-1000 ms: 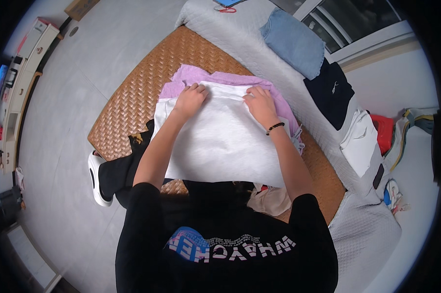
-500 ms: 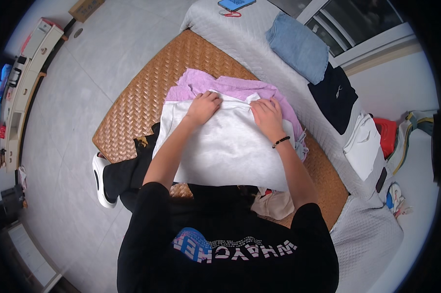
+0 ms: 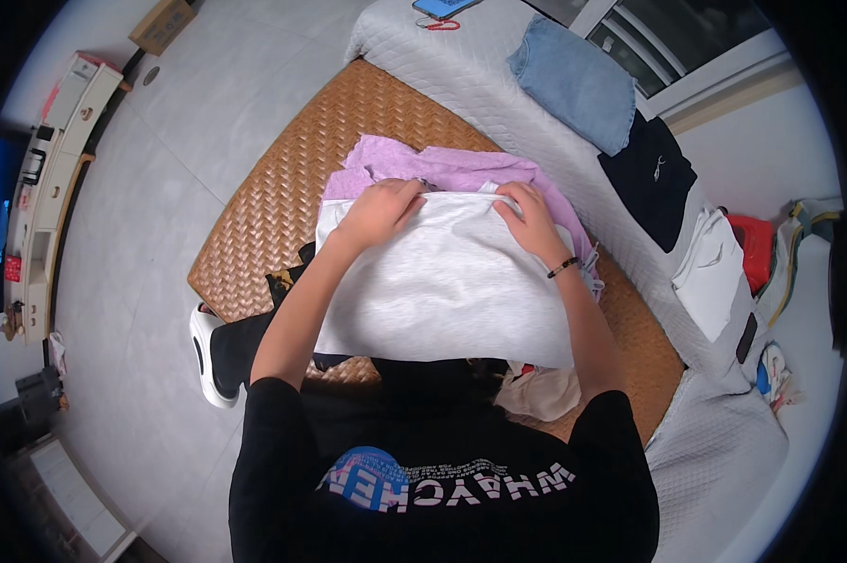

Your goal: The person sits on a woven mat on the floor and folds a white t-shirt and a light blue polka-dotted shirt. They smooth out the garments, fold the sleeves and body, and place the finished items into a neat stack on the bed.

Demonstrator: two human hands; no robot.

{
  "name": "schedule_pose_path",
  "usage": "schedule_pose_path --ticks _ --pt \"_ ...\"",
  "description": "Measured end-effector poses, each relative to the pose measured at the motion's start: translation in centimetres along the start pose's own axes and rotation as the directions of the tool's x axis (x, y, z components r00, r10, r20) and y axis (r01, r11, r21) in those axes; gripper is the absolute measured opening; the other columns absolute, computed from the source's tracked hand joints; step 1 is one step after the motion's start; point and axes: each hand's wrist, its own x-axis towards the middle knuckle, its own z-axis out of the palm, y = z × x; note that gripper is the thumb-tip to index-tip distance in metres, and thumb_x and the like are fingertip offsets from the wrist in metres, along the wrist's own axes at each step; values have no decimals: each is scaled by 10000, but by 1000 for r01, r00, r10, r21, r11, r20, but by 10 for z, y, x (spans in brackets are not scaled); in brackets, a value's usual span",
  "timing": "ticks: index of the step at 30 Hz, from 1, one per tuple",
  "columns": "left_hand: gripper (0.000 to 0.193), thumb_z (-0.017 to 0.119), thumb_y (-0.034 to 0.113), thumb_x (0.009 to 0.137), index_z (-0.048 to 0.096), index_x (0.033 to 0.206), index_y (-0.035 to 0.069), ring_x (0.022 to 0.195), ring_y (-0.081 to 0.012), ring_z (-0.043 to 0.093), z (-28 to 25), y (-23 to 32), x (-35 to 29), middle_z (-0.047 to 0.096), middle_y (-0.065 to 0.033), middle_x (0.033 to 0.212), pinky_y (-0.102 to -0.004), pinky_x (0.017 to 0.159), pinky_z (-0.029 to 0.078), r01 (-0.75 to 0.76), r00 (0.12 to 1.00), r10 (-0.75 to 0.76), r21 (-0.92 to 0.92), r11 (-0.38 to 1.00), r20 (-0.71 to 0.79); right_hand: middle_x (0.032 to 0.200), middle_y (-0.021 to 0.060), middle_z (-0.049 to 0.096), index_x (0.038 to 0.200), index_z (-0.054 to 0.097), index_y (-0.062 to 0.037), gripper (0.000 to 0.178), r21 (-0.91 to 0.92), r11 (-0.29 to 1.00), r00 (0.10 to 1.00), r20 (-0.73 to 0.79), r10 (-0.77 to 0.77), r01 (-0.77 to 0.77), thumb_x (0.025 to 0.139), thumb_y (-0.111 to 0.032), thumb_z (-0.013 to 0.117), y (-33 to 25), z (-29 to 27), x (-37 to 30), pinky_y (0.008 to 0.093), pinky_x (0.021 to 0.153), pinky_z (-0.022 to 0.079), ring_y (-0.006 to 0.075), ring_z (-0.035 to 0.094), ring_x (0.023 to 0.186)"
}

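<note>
A light grey garment (image 3: 442, 291) lies spread in front of me, its lower edge by my lap; whether it is a shirt or something else I cannot tell. My left hand (image 3: 383, 208) has its fingers curled over the garment's far edge at the left. Farther right along that edge, my right hand (image 3: 529, 220), with a dark bead bracelet on the wrist, pinches the cloth. Between both hands the edge is drawn fairly straight. A lilac towel-like cloth (image 3: 461, 161) lies bunched beyond and partly under the garment.
The woven brown mat (image 3: 283, 178) carries the clothes. Beige cloth (image 3: 541, 392) lies near my lap. Along the white quilted sofa (image 3: 423, 70) are folded jeans (image 3: 574, 84), a black garment (image 3: 647, 178), a white garment (image 3: 710, 272) and a phone (image 3: 442, 7).
My fingers have gone from lying on the cloth to gripping its far edge. That edge now looks straighter and slightly lifted. The view has shifted a little.
</note>
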Motion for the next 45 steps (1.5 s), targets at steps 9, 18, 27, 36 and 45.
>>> schedule_pose_path --ticks 9,18,27,36,45 --pt "267 622 299 901 648 828 43 726 -292 607 -15 -25 8 619 -122 726 -405 690 468 148 950 -100 -145 978 294 865 82 648 935 630 -20 132 134 954 899 389 200 -270 884 -137 660 26 -13 13 307 718 463 197 620 816" --pt "178 689 188 822 695 954 70 1131 -268 522 -6 -9 -39 641 -93 1018 -396 977 398 -96 993 96 -16 995 63 986 82 678 888 676 -25 110 -129 982 988 94 -126 137 797 -74 713 -25 -12 -21 373 933 449 288 614 1024" --pt "181 649 140 864 644 993 13 996 -324 606 4 -4 -46 633 -137 1041 -382 885 477 54 999 -48 -334 941 27 999 85 683 912 640 0 133 272 960 997 50 53 -64 796 19 702 -12 -5 -34 308 894 482 214 644 983" --pt "219 645 179 902 605 1032 8 834 -186 593 -23 9 -31 634 -90 893 -302 711 459 313 949 -260 -464 829 176 967 37 654 1036 634 -8 152 404 894 978 151 146 -196 887 -33 657 15 -10 -20 240 832 464 95 593 922" --pt "300 689 286 890 633 1038 31 638 -123 544 -28 -44 -13 622 -36 702 -288 611 430 429 863 -224 -421 800 454 1011 48 667 1118 626 -7 244 269 838 822 475 314 -476 910 -130 658 -4 -34 14 227 847 459 92 598 970"
